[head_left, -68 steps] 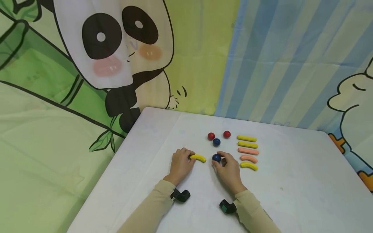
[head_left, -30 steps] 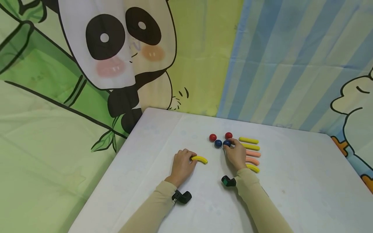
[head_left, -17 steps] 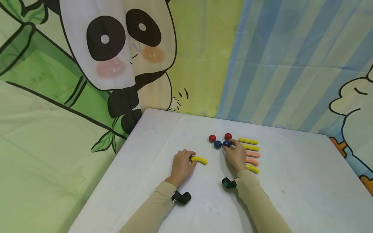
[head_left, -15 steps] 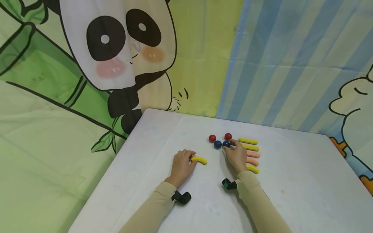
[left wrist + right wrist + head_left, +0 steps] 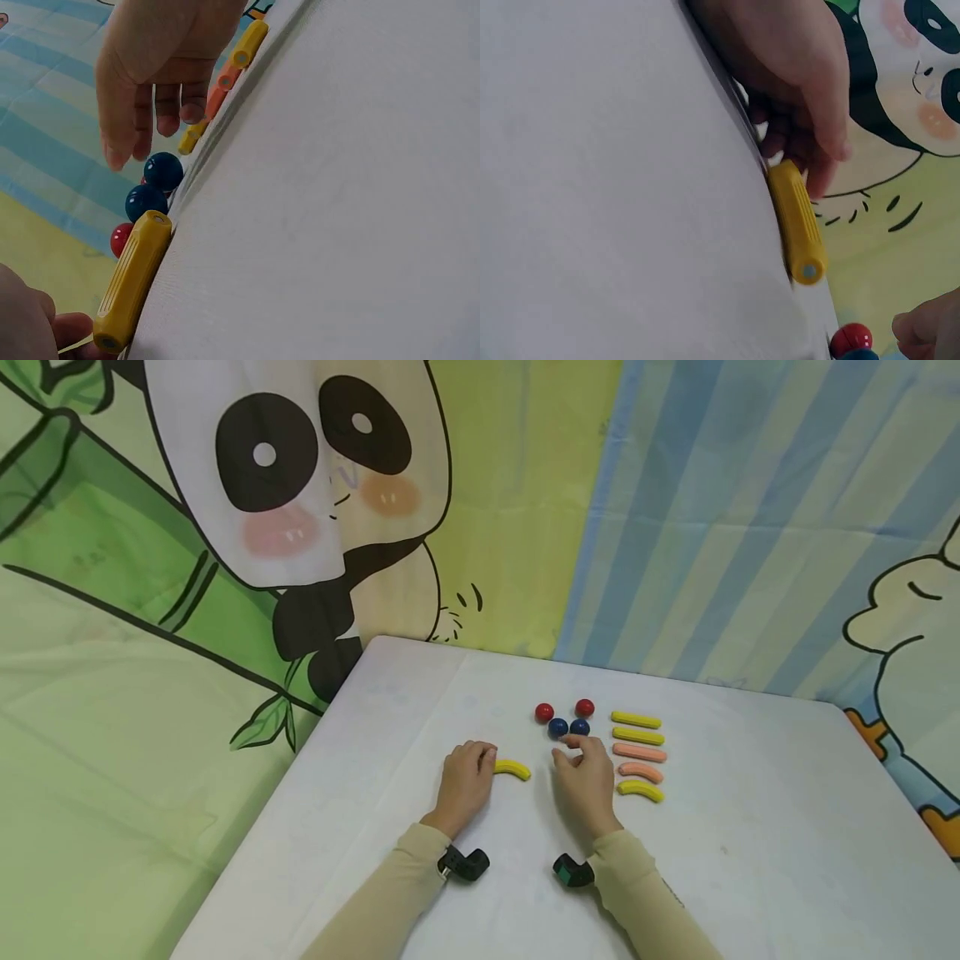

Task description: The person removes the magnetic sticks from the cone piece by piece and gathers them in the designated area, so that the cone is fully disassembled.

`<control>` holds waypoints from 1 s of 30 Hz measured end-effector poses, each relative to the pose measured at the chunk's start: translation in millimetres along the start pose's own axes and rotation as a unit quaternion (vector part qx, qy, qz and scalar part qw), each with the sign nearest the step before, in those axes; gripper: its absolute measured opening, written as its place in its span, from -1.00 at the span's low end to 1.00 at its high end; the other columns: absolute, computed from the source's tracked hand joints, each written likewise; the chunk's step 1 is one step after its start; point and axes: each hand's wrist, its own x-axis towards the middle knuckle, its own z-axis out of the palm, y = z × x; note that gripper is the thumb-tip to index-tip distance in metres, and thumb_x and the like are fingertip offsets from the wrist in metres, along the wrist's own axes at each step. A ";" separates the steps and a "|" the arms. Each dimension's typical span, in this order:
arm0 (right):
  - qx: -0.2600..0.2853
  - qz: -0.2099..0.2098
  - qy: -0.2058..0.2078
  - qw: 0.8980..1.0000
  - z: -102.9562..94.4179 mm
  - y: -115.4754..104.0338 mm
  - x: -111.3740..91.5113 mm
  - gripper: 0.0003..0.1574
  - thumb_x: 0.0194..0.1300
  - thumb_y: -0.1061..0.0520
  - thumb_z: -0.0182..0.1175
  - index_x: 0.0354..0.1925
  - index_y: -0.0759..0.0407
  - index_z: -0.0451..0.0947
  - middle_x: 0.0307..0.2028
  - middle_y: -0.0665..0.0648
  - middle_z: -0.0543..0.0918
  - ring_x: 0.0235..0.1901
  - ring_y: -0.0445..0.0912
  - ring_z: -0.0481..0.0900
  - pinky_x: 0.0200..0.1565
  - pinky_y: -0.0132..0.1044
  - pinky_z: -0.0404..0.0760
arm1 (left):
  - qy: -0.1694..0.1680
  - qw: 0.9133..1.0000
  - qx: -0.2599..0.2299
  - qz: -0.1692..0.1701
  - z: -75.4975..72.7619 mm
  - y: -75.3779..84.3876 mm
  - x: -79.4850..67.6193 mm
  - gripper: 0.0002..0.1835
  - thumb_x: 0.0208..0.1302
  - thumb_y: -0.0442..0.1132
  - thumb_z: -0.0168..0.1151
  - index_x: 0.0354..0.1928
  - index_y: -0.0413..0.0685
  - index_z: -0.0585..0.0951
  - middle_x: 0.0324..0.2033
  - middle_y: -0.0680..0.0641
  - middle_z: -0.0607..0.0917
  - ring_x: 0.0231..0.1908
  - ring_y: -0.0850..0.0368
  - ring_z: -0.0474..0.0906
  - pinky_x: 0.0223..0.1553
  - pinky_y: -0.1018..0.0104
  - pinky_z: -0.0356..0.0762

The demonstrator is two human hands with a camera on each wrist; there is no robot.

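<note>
My left hand (image 5: 467,785) rests on the table at the left end of a curved yellow magnetic rod (image 5: 513,768). Its fingers are loose and the thumb stands off the rod in the right wrist view. The ribbed rod (image 5: 135,281) has a grey disc in its end. My right hand (image 5: 587,783) holds nothing, thumb and index finger spread, just on the near side of a dark blue ball (image 5: 580,727). Beside that ball sits another blue ball (image 5: 557,727). Behind them lie a red ball (image 5: 543,712) and a second red ball (image 5: 584,707).
A column of rods lies right of my right hand: two straight yellow rods (image 5: 636,720), a straight pink rod (image 5: 639,752), a curved pink rod (image 5: 641,772) and a curved yellow rod (image 5: 640,790). A printed curtain (image 5: 517,527) hangs behind the white table (image 5: 750,827).
The right hand carried a blue ball up beside the other blue ball, let go of it and drew back towards me. The left hand's pinch on the curved yellow rod has loosened.
</note>
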 end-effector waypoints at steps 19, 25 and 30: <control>-0.062 -0.077 -0.084 0.992 6.0 -7.0 -32.0 -0.78 0.13 0.15 0.41 -0.19 0.10 0.72 -0.26 0.03 0.72 -0.33 -0.09 0.58 -0.22 -0.15 0.54 | 0.011 1.000 -0.007 -0.007 1.7 -4.6 1.0 -0.73 0.47 -0.08 0.06 -0.19 -0.07 0.67 -0.44 0.05 0.58 -0.34 0.11 0.47 -0.19 0.17 0.40; -0.067 -0.070 -0.064 0.993 -17.6 12.6 -39.6 -0.77 0.15 0.15 0.41 -0.17 0.08 0.73 -0.28 0.02 0.73 -0.41 -0.15 0.52 -0.31 -0.23 0.48 | 0.012 1.000 -0.009 0.004 1.9 -5.8 0.3 -0.75 0.45 -0.10 0.09 -0.22 -0.06 0.67 -0.48 0.07 0.55 -0.38 0.14 0.44 -0.24 0.21 0.38; -0.083 -0.059 -0.048 0.994 -43.7 28.3 -52.5 -0.77 0.14 0.15 0.42 -0.17 0.07 0.72 -0.37 0.00 0.67 -0.46 -0.16 0.44 -0.39 -0.29 0.40 | 0.018 1.000 -0.016 0.014 2.3 -5.2 0.2 -0.74 0.46 -0.10 0.08 -0.24 -0.08 0.67 -0.46 0.06 0.59 -0.37 0.11 0.47 -0.23 0.20 0.40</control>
